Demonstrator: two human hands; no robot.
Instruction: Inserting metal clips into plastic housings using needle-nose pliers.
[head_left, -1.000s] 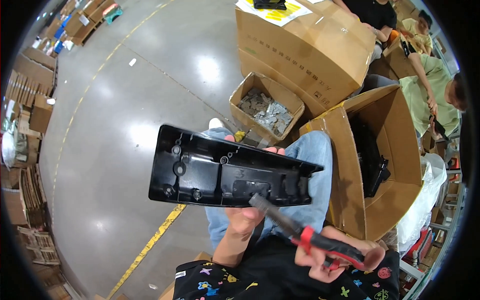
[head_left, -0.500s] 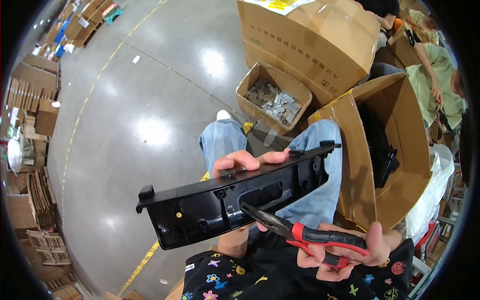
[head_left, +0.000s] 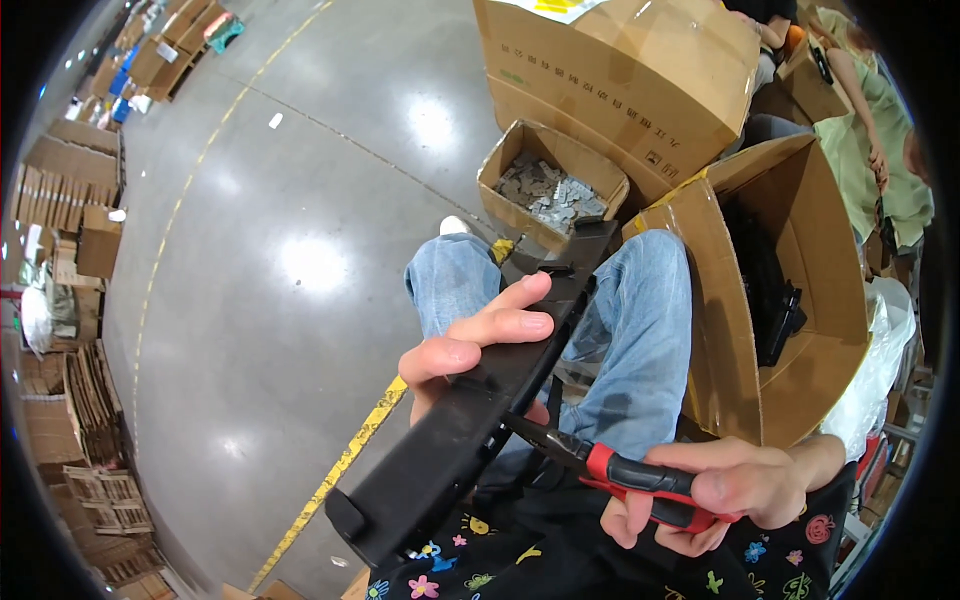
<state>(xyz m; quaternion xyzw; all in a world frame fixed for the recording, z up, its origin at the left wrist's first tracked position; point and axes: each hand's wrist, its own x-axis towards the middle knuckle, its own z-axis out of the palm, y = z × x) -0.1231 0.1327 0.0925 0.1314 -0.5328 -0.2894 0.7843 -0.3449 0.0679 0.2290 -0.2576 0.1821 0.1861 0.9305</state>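
My left hand (head_left: 478,338) is wrapped round a long black plastic housing (head_left: 440,432), its fingers lying over the outer face. The housing slants from lower left to upper right above my lap, its inner side turned mostly out of sight. In my right hand (head_left: 715,495) is a pair of pliers with red and black handles (head_left: 650,475). Their dark jaws (head_left: 545,436) point left and meet the housing's right edge near its middle. Whether the jaws grip anything is hidden by that edge.
Ahead stands a small carton (head_left: 520,205) of grey metal pieces, with a big closed carton (head_left: 620,80) behind. An open carton (head_left: 730,330) at my right holds black plastic parts (head_left: 780,325). Another person (head_left: 890,150) is at far right. Stacked cardboard (head_left: 85,395) lines the left.
The housing has turned from nearly level to a steep slant, so its top face now shows instead of the inner side. My left hand turned with it; the pliers stayed at its edge.
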